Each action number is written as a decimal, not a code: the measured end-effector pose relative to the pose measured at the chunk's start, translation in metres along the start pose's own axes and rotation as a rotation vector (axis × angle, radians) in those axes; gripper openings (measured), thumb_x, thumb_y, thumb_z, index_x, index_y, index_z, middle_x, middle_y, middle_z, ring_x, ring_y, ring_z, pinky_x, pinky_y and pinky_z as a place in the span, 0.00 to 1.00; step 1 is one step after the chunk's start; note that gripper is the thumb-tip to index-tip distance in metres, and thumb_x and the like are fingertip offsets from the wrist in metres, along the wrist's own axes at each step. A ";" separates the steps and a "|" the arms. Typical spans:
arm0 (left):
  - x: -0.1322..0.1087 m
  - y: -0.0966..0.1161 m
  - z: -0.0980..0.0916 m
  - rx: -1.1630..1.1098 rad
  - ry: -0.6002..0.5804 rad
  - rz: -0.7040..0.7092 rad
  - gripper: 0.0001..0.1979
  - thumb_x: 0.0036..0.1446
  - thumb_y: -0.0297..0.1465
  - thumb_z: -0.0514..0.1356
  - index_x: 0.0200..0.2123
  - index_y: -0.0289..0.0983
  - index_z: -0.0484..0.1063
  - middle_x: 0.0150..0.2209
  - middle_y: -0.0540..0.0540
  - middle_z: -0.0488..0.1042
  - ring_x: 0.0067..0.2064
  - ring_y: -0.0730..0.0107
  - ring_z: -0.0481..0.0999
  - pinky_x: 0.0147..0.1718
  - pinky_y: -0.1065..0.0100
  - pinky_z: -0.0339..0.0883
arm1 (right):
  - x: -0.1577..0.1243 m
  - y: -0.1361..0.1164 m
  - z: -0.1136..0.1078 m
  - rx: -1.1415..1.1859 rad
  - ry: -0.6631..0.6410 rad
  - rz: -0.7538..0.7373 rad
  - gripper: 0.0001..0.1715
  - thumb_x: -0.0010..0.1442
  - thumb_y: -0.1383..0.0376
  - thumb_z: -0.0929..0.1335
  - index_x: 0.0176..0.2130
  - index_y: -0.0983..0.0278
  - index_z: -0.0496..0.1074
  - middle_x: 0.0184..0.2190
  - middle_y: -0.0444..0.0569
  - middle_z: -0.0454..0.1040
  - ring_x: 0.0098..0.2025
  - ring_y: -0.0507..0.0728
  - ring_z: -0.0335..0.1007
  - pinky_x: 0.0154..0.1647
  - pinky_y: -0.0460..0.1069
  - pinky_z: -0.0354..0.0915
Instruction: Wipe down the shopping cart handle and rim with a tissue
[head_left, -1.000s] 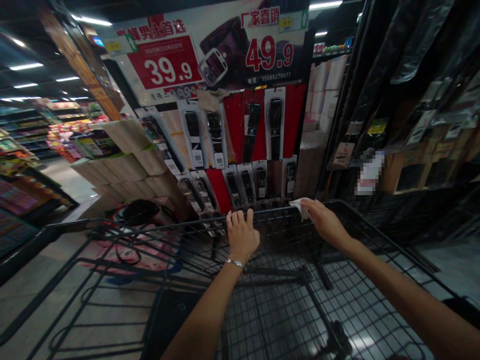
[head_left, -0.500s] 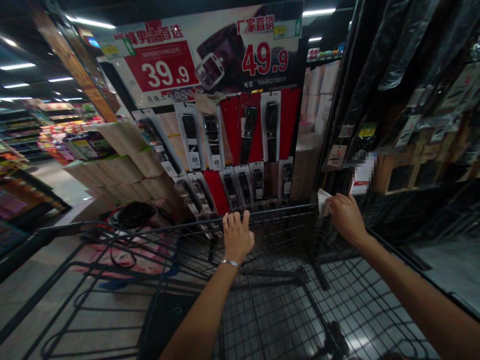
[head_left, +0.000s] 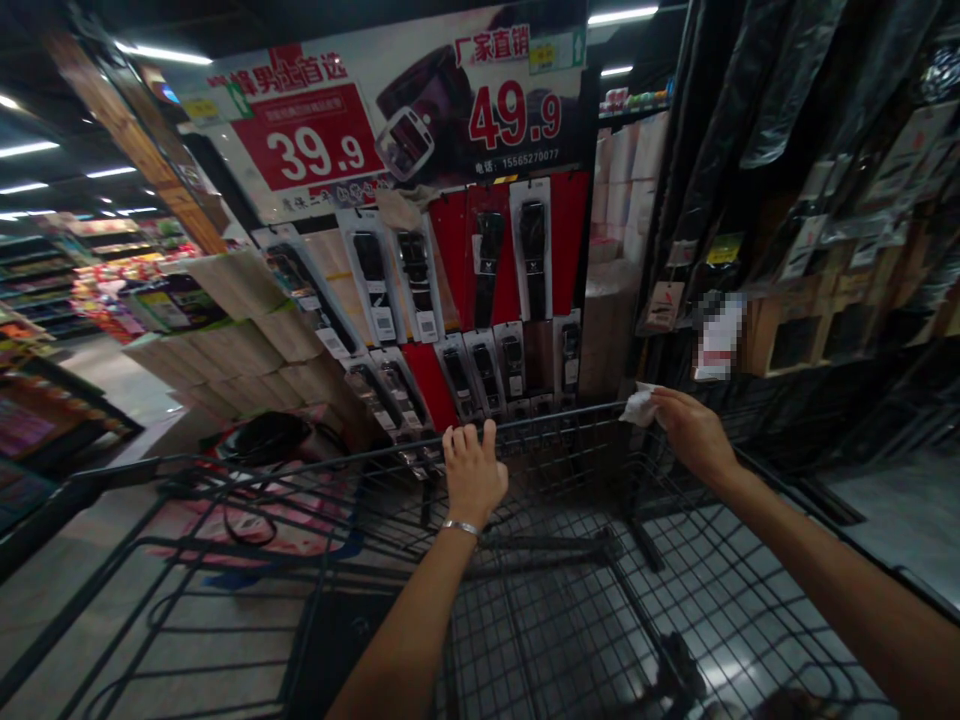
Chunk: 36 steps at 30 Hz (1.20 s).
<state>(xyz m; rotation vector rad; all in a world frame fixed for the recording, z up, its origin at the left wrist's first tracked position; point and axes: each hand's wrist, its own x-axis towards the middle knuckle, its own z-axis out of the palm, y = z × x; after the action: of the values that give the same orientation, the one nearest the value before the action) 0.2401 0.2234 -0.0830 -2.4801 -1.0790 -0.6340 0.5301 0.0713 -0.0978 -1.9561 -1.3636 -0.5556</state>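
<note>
A black wire shopping cart (head_left: 570, 620) fills the lower half of the head view. My left hand (head_left: 471, 475), with a silver bracelet on the wrist, grips the cart's far top rim (head_left: 555, 415), fingers curled over the bar. My right hand (head_left: 694, 432) pinches a small white cloth (head_left: 640, 407) against the same rim at its right corner.
A belt display rack (head_left: 480, 290) with price signs 39.9 and 49.9 stands just beyond the cart. Stacked brown boxes (head_left: 247, 340) sit to its left. Dark hanging goods (head_left: 817, 200) fill the right. A second cart with a black bag (head_left: 262, 435) is at left.
My right hand has slid the white cloth along the rim from near the middle to the right corner. The left hand has kept its grip on the rim.
</note>
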 end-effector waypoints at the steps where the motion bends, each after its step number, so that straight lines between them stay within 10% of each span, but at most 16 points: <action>1: 0.000 0.000 0.000 0.005 0.004 0.004 0.28 0.46 0.30 0.57 0.54 0.33 0.63 0.43 0.38 0.63 0.49 0.52 0.61 0.57 0.49 0.50 | 0.000 -0.001 0.002 0.036 -0.004 -0.012 0.20 0.57 0.71 0.57 0.38 0.67 0.76 0.43 0.55 0.76 0.45 0.59 0.72 0.49 0.54 0.68; 12: 0.001 0.004 -0.004 0.001 -0.002 -0.015 0.28 0.45 0.31 0.57 0.53 0.33 0.63 0.43 0.38 0.63 0.48 0.52 0.61 0.57 0.48 0.51 | 0.006 -0.034 0.022 0.244 0.119 0.012 0.16 0.57 0.69 0.61 0.38 0.65 0.76 0.50 0.57 0.72 0.50 0.61 0.70 0.51 0.59 0.66; 21: 0.002 0.008 -0.001 -0.024 0.011 -0.045 0.28 0.45 0.32 0.57 0.53 0.33 0.63 0.43 0.39 0.62 0.49 0.52 0.61 0.59 0.47 0.49 | 0.004 -0.042 0.024 0.112 -0.090 -0.033 0.20 0.62 0.69 0.57 0.46 0.65 0.73 0.48 0.56 0.75 0.53 0.60 0.68 0.58 0.63 0.56; 36: 0.001 0.005 -0.008 -0.006 -0.050 -0.018 0.29 0.46 0.30 0.57 0.54 0.32 0.62 0.45 0.37 0.63 0.50 0.52 0.61 0.58 0.46 0.50 | 0.032 -0.161 0.039 -0.040 -0.396 -0.230 0.18 0.63 0.71 0.58 0.46 0.69 0.72 0.39 0.54 0.77 0.44 0.58 0.71 0.52 0.51 0.60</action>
<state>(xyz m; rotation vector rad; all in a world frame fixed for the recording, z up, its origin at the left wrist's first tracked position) 0.2425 0.2166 -0.0769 -2.5067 -1.1205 -0.5840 0.3903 0.1563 -0.0562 -2.0263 -1.8512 -0.3083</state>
